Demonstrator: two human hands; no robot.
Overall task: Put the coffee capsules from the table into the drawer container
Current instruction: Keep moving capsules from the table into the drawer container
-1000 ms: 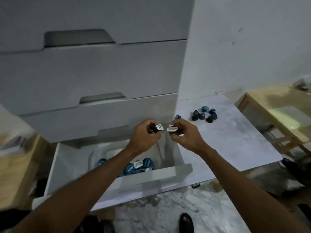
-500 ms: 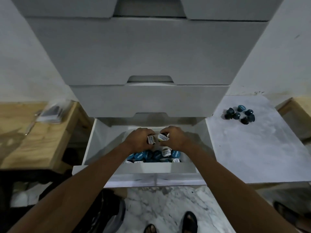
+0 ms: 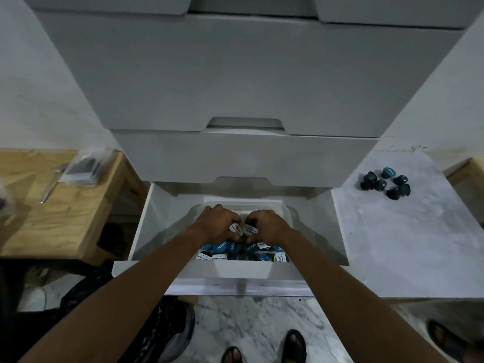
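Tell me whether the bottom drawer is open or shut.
Open: the bottom drawer is pulled out, its container of capsules exposed below both hands.

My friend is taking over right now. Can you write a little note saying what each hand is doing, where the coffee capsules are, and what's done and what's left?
Left hand: closed on a capsule, low over the clear container in the open bottom drawer.
Right hand: the same, its grip on another capsule, right beside the left.
Done: many capsules in the container already.
Left: let go of these two, then fetch the small pile of dark capsules on the white table to the right of the drawers. I count about seven.
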